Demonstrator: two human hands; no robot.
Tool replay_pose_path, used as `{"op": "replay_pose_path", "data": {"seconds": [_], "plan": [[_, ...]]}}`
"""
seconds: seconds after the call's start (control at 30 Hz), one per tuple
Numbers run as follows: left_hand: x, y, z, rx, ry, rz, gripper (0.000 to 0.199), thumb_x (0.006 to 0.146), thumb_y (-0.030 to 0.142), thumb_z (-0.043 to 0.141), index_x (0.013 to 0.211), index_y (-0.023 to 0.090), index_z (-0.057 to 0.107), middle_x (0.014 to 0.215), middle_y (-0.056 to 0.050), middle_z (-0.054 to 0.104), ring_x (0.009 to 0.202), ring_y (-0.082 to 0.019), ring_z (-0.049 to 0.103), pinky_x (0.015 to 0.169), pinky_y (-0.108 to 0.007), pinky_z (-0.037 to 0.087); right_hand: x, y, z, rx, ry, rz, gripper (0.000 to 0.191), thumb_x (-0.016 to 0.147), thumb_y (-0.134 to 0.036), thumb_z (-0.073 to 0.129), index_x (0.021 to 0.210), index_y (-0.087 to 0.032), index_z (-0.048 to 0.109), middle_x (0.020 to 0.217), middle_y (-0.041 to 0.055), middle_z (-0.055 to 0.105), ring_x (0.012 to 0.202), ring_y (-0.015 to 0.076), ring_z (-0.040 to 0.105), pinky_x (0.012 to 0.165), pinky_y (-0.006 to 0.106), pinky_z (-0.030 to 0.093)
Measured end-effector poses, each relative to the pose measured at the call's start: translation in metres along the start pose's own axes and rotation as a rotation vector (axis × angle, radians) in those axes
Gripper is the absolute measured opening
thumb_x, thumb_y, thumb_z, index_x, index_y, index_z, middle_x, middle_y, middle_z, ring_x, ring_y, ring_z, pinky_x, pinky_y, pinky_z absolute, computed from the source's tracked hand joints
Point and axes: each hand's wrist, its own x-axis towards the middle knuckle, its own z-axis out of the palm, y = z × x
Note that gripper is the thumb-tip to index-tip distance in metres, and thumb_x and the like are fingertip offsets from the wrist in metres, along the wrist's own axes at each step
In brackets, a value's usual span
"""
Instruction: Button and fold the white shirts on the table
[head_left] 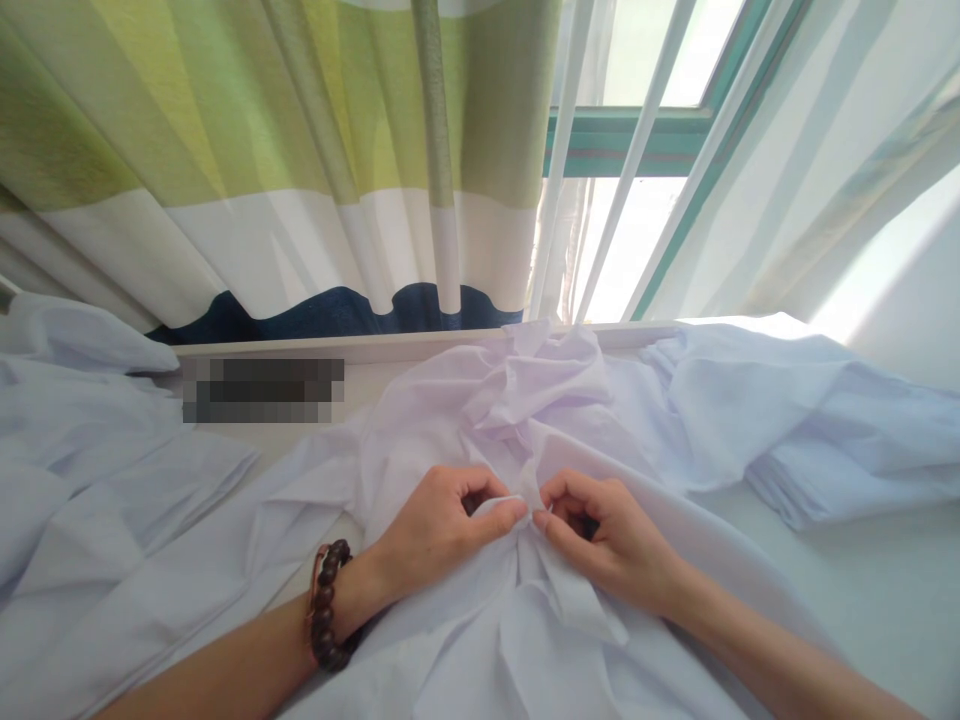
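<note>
A white garment (442, 400) lies spread out and creased in front of me, with what looks like its collar at the far end. My left hand (442, 520), with a dark beaded bracelet (328, 605) on its wrist, pinches one front edge of the garment between thumb and forefinger. Close against it, my right hand (600, 525) pinches the other front edge. The fingertips of both hands almost meet over the middle of the front. Whether a button sits between them is hidden by the fingers. Below the hands the cloth falls in folds, with a loose flap toward the right.
More white cloth lies heaped on the left (90, 450), and folded white cloth (810, 410) rests at the right. A blurred dark patch (262, 390) shows near the raised back edge. Behind hang a green and white curtain (300, 150) and a barred window (622, 145).
</note>
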Motion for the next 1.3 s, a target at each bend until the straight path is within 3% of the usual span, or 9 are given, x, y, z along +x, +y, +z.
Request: {"op": "replay_pose_path", "data": {"seconds": [0.57,0.9,1.13,1.3], "plan": [[0.0,-0.001,-0.003,0.049,-0.028,0.028,0.028,0.082,0.038,0.058,0.069,0.015,0.067,0.06,0.003,0.055,0.056,-0.009,0.041,0.051,-0.02,0.032,0.0,0.0,0.001,-0.036,-0.006,0.022,0.013,0.085,-0.026,0.053,0.077,-0.017,0.057,0.051,-0.0078,0.039,0.046,0.0067,0.033,0.044,0.02,0.025],[-0.002,0.003,0.0,0.073,0.015,0.044,0.025,0.081,0.034,0.059,0.065,0.015,0.062,0.057,0.004,0.052,0.054,-0.009,0.038,0.051,-0.02,0.031,-0.002,0.002,0.002,-0.043,0.031,0.004,0.01,0.085,-0.026,0.055,0.079,-0.018,0.056,0.052,-0.0074,0.043,0.046,0.0072,0.035,0.045,0.02,0.028],[-0.001,0.002,0.0,0.084,0.001,0.039,0.026,0.081,0.035,0.059,0.067,0.014,0.063,0.058,0.004,0.052,0.054,-0.009,0.039,0.051,-0.021,0.031,-0.001,0.001,-0.006,0.114,-0.02,0.096,0.039,0.093,-0.04,0.041,0.064,-0.017,0.053,0.048,-0.0056,0.037,0.043,0.0075,0.033,0.042,0.021,0.026],[-0.002,0.001,-0.001,0.068,-0.025,0.044,0.026,0.082,0.036,0.059,0.068,0.014,0.064,0.06,0.004,0.052,0.056,-0.009,0.04,0.051,-0.02,0.031,0.003,0.002,-0.009,0.133,-0.07,0.146,0.034,0.091,-0.039,0.047,0.066,-0.016,0.054,0.048,-0.0058,0.038,0.042,0.0064,0.032,0.04,0.02,0.023]]}}
